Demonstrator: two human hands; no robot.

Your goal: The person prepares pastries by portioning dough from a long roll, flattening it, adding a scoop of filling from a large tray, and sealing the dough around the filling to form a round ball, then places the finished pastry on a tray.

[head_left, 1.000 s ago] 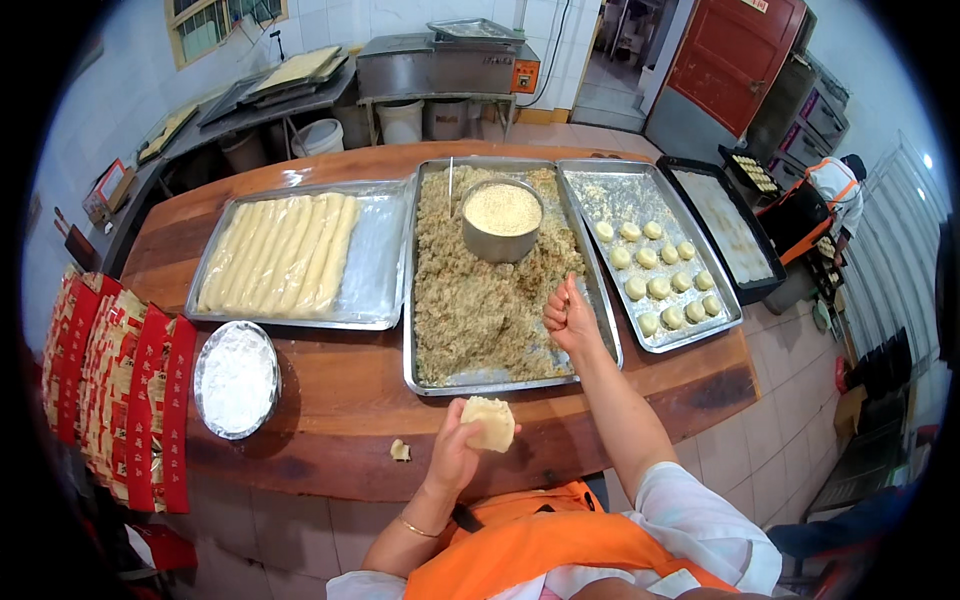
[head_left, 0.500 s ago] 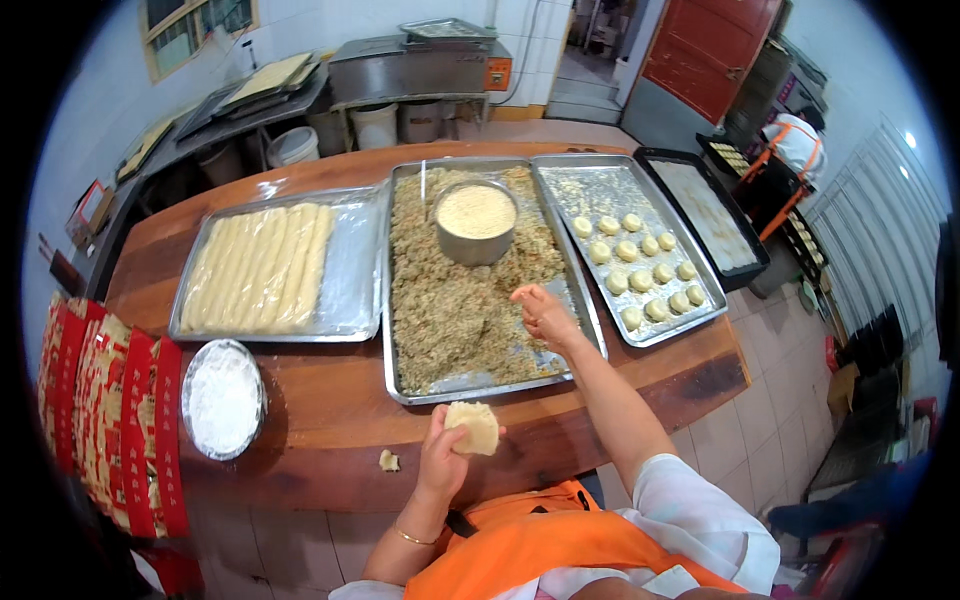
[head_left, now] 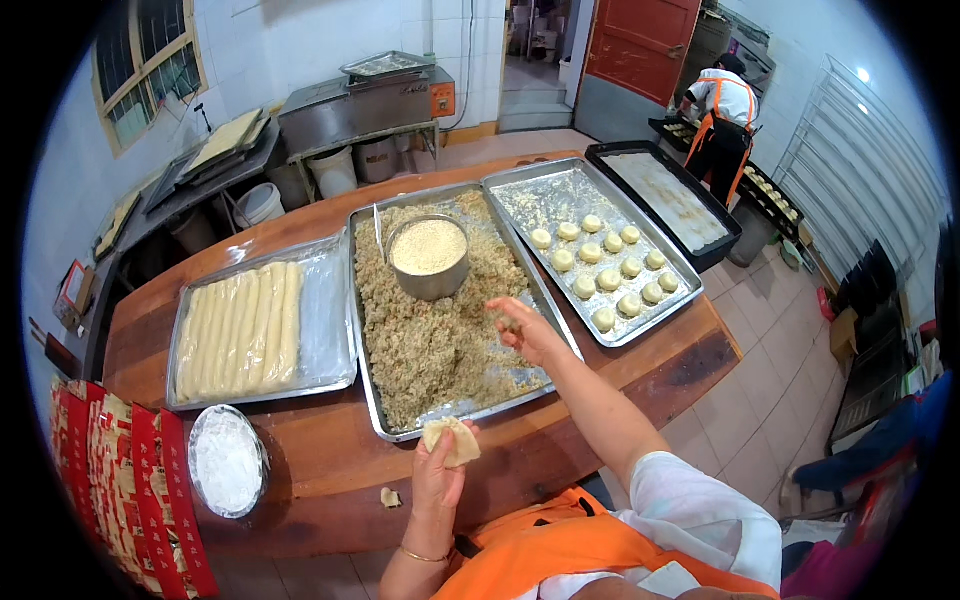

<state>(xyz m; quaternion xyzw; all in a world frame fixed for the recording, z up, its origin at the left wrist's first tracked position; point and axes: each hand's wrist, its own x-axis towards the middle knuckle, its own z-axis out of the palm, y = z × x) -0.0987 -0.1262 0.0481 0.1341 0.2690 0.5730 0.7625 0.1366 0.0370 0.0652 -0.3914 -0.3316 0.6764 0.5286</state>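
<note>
My left hand [head_left: 439, 482] grips a pale dough round [head_left: 452, 440] below the middle tray's front edge. My right hand [head_left: 528, 334] is over the right part of that tray [head_left: 392, 432], fingers curled around some crumbly filling [head_left: 410, 350]. A steel pot of pale grains or crumbs [head_left: 428, 246] sits in the filling, beside an upright pale utensil. On the left, a tray [head_left: 325, 305] holds long dough rolls [head_left: 240, 330] under plastic. On the right, a steel tray [head_left: 530, 195] holds several small round dough pieces [head_left: 608, 280]. A dough scrap [head_left: 390, 497] lies near my left hand.
A bowl of white powder [head_left: 225, 460] and red-and-cream packaging [head_left: 130, 480] are at the left. A black tray [head_left: 665, 200] lies at the table's far right end. A co-worker [head_left: 725, 120] in orange straps bends over trays behind it. Steel equipment [head_left: 340, 112] and buckets line the back wall.
My right hand has moved leftward over the filling, its fingers shifting. My left hand still holds the dough round. The view has shifted, and the co-worker has moved.
</note>
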